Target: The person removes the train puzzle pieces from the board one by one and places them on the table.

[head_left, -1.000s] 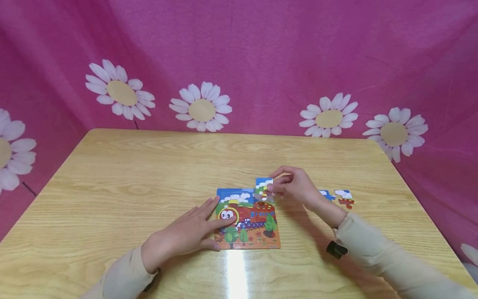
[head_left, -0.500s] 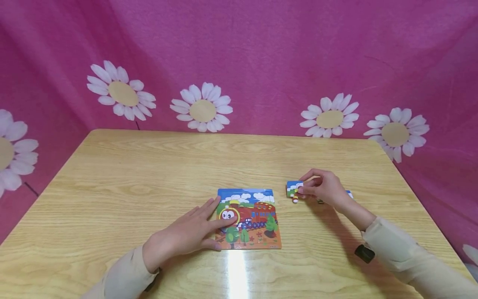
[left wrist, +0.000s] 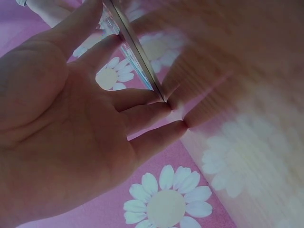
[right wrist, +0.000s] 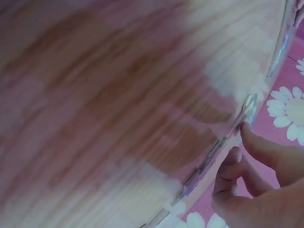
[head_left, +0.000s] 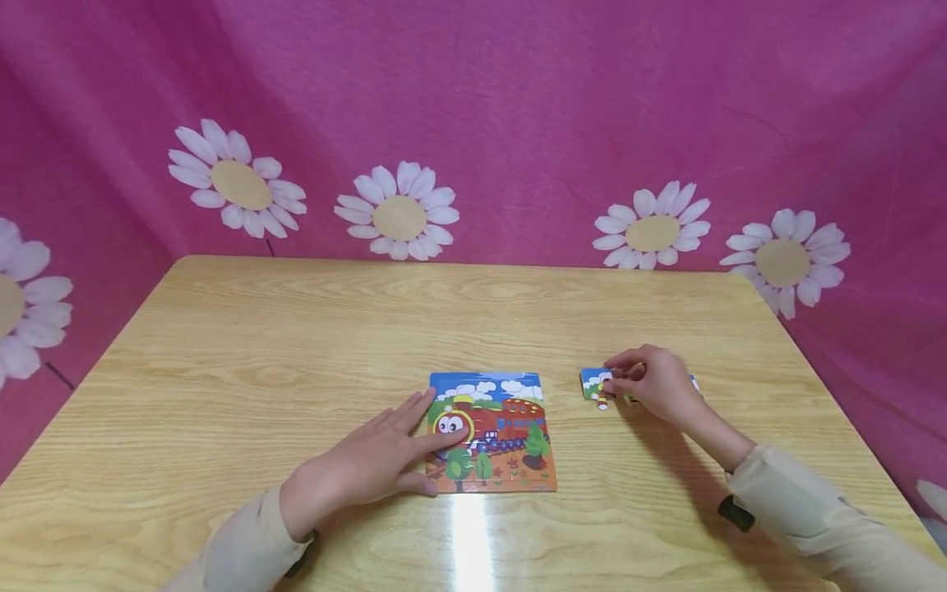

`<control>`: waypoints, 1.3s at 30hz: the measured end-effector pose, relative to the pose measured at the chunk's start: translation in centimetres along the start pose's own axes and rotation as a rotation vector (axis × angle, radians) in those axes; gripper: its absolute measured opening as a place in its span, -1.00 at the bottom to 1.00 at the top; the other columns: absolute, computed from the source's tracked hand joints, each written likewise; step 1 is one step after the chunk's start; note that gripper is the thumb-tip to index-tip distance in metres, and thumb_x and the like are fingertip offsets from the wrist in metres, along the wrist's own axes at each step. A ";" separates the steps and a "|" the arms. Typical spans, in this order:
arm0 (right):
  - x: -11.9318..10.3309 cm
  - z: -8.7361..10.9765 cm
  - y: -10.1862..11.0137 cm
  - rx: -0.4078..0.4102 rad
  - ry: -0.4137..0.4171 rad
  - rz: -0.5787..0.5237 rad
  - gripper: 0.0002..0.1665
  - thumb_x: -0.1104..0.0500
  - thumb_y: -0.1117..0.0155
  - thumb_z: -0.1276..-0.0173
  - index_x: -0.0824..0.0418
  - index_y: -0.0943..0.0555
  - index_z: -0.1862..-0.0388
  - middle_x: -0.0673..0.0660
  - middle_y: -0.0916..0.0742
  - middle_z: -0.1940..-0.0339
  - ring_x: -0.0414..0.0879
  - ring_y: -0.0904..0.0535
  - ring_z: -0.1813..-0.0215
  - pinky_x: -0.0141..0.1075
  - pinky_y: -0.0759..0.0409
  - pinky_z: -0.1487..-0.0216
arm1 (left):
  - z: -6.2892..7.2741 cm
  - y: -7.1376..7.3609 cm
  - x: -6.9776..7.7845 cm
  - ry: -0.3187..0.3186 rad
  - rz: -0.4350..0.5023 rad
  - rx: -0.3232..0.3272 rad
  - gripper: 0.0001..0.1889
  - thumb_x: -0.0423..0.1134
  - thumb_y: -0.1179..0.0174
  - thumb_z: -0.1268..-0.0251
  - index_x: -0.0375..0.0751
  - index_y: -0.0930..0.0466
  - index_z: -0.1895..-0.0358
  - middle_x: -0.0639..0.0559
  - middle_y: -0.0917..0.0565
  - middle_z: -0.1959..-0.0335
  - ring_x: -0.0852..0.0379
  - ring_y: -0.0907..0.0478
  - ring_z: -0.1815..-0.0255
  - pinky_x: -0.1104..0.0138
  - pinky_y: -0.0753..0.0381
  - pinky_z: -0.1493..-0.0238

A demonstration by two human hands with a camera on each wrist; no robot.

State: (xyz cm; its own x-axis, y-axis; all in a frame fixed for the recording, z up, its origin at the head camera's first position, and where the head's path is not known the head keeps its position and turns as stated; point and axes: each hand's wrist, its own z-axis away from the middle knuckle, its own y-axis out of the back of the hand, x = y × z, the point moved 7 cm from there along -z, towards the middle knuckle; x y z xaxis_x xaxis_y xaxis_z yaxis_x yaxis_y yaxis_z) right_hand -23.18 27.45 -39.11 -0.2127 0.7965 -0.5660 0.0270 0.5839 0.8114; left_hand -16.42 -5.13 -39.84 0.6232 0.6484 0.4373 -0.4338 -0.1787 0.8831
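Note:
A square jigsaw puzzle (head_left: 510, 473) with a cartoon red train lies flat on the table. My left hand (head_left: 362, 460) rests on its left side with fingers spread, the index finger over the train's face. In the left wrist view, those fingertips meet the puzzle's edge (left wrist: 137, 59) and the tabletop. To the right of the puzzle, my right hand (head_left: 662, 386) pinches a puzzle piece (head_left: 590, 381) by its right side, between thumb and fingers. Blue sky, white cloud and green show on this piece. It is at or just above the table; which one I cannot tell.
More loose puzzle pieces (head_left: 694, 383) lie behind the right hand, mostly hidden by it; the right wrist view shows them edge-on in a row (right wrist: 204, 164). The wooden table (head_left: 333, 329) ends at a pink curtain (head_left: 503, 123) with daisies.
The right hand has carried the pinched piece from above the puzzle's top right corner rightward and lowered it near the loose pieces. The left hand has stayed in place.

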 end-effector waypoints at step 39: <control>-6.7 1.8 -6.6 -0.264 -0.132 -0.338 -0.79 0.31 -0.44 -0.22 0.37 -0.67 0.18 0.04 -0.64 0.45 -0.12 -0.46 0.43 -0.40 -0.40 0.50 | -2.1 -1.0 5.1 -0.229 -0.110 0.030 -0.34 -0.07 -0.24 -0.33 0.19 -0.27 -0.49 -0.33 -0.06 -0.53 -0.22 -0.03 -0.52 0.01 -0.23 -0.39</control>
State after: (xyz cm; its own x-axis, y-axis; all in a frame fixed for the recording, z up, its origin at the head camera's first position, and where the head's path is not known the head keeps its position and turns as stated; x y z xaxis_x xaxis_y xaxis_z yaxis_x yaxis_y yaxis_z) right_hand -20.22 18.59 -40.94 -0.0396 0.5911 -0.8056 -0.2762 0.7684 0.5773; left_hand -14.21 -0.08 -38.91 0.7982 0.4811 0.3625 -0.3379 -0.1407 0.9306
